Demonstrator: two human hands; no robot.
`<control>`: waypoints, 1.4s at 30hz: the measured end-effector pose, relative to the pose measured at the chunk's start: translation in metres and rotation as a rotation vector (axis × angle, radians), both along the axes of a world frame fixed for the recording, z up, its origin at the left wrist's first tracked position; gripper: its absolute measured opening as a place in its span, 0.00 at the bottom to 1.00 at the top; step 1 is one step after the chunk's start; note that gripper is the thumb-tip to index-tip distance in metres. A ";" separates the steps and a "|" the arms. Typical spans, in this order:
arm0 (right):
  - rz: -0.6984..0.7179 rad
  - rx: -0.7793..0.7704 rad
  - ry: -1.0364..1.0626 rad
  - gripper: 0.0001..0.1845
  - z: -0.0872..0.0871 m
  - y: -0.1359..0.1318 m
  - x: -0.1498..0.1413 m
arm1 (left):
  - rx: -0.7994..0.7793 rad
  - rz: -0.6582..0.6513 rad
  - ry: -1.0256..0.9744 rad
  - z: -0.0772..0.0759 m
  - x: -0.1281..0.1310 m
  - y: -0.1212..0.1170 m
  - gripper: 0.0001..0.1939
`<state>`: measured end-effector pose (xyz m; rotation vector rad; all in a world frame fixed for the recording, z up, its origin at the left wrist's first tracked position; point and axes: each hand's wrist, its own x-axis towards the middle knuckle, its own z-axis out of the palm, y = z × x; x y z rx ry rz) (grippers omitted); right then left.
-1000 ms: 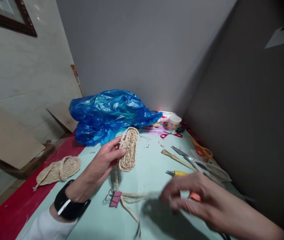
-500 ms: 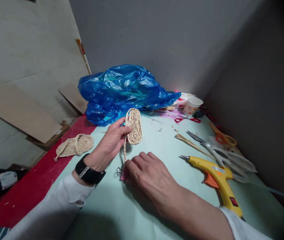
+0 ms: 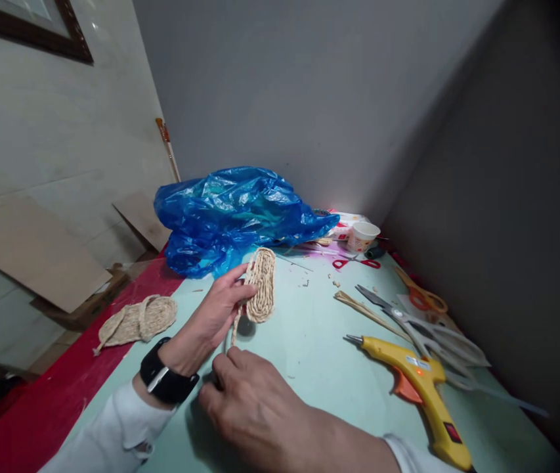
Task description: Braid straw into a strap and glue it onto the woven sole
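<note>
In my left hand (image 3: pixel 216 310), thumb in front and fingers behind, is a flat oval coil of braided straw cord (image 3: pixel 262 286), held up above the table. A loose tail of the straw cord (image 3: pixel 235 327) hangs from the coil down to my right hand (image 3: pixel 255 406). My right hand is closed around the lower part of that tail, and its fingertips are partly hidden. To the left lies a small woven straw slipper (image 3: pixel 138 320) with a strap across it.
A crumpled blue plastic bag (image 3: pixel 240 210) fills the back. On the right lie a yellow glue gun (image 3: pixel 420 371), large metal scissors (image 3: pixel 422 332), orange-handled scissors (image 3: pixel 420 295) and a straw strip (image 3: pixel 371 316). Red-handled scissors (image 3: pixel 357 261) and a paper cup (image 3: pixel 362 236) stand farther back.
My right hand has moved left and nearer my body along the cord, and the clip beside it is out of sight. The view has tilted up, so everything sits lower.
</note>
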<state>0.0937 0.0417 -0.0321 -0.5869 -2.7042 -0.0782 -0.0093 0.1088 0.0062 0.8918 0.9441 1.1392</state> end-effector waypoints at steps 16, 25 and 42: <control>-0.007 -0.055 -0.087 0.04 0.036 -0.017 0.031 | 0.010 -0.040 0.052 -0.003 0.008 -0.005 0.32; 0.069 -0.205 -0.274 0.08 0.043 -0.007 0.038 | -0.002 -0.118 0.052 -0.022 0.011 -0.001 0.31; 0.123 -0.193 0.366 0.11 0.038 -0.006 0.039 | 0.012 -0.138 0.039 -0.023 0.014 -0.003 0.28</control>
